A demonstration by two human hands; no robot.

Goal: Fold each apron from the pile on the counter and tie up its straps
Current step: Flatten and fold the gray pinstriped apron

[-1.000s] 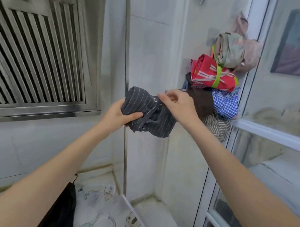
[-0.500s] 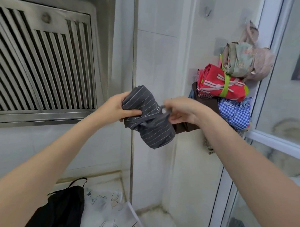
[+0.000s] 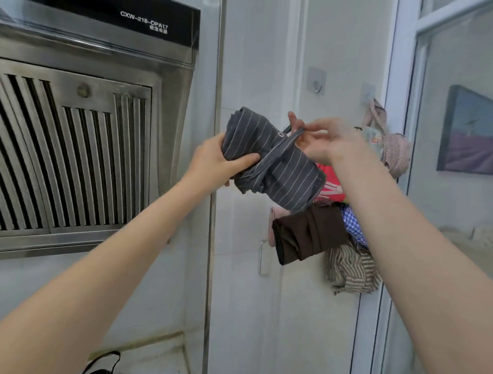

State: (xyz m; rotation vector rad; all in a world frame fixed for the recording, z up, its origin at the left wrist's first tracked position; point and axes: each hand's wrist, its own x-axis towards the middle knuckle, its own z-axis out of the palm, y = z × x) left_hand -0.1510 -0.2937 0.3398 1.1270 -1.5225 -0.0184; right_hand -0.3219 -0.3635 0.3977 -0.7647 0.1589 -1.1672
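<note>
While the striped apron bundle (image 3: 271, 159) is gripped mid-air by the left hand (image 3: 215, 163), its strap (image 3: 290, 138) is pinched by the right hand (image 3: 316, 141); slack could unroll it.

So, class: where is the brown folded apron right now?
In the head view, the brown folded apron hangs right of centre on the wall, just below the grey striped apron and left of the striped beige bundle.
</note>
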